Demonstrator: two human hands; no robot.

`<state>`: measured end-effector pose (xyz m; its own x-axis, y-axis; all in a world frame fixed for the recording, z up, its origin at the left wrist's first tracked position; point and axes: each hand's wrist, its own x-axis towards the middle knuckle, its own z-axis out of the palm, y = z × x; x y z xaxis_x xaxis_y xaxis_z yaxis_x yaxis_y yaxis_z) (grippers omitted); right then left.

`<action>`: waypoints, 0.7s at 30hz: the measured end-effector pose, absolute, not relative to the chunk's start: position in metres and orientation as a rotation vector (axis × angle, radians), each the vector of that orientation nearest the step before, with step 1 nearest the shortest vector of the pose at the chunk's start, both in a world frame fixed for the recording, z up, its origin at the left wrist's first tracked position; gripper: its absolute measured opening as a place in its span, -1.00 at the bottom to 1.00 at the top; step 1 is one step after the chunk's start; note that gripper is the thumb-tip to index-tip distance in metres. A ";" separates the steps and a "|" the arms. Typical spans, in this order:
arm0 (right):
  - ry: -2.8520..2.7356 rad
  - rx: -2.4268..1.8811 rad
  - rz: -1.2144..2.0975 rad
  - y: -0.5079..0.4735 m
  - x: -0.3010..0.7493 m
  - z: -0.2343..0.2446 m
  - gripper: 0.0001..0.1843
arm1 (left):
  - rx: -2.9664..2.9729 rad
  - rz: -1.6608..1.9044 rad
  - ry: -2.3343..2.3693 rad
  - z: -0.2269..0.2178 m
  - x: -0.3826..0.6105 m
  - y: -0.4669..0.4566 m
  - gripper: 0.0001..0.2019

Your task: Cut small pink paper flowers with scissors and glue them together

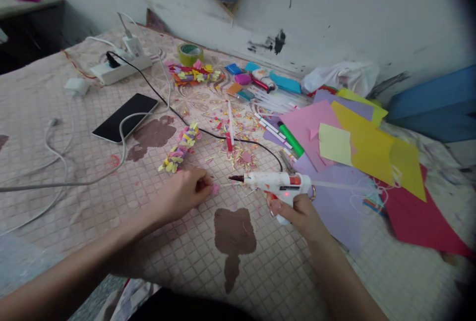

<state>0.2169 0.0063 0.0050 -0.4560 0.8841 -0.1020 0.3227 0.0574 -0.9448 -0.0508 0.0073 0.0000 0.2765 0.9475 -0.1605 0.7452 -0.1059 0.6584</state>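
My right hand [301, 214] is wrapped round the handle of a white hot glue gun [273, 181], whose red light is lit. Its dark nozzle points left, toward my left hand, and a clear glue stick [334, 184] sticks out of its back. My left hand [188, 188] is closed in a pinch, with a small pink paper piece [215, 188] at its fingertips; whether the nozzle touches it, I cannot tell, though a gap shows between them. Just beyond that hand lies a roll [180, 147] covered with yellow, pink and purple paper shapes.
A black cord [159, 94] runs from the power strip [122, 69] across the table. Nearby lie a tablet [125, 117], green tape [190, 55], a second decorated roll [195, 74], paper scraps [241, 155], a green marker [291, 139] and coloured sheets [375, 137].
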 end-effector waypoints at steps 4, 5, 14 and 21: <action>-1.815 -1.209 1.416 0.006 0.217 0.005 -0.72 | 1.919 0.405 1.523 -0.004 -0.051 0.008 -0.89; -1.814 -1.212 1.420 0.006 0.217 0.005 -0.72 | 1.923 0.405 1.524 -0.004 -0.051 0.008 -0.89; -1.798 -1.189 1.400 0.005 0.217 0.005 -0.76 | 1.999 0.375 1.574 -0.007 -0.049 0.007 -0.88; -1.770 -1.196 1.396 0.006 0.215 0.006 -0.78 | 2.032 0.342 1.586 -0.005 -0.048 0.006 -0.87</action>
<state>0.2150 0.0056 0.0059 -0.4288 0.8995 -0.0842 0.2913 0.0494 -0.9554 -0.0477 0.0055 -0.0046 0.2770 0.9529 -0.1236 0.8172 -0.1660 0.5519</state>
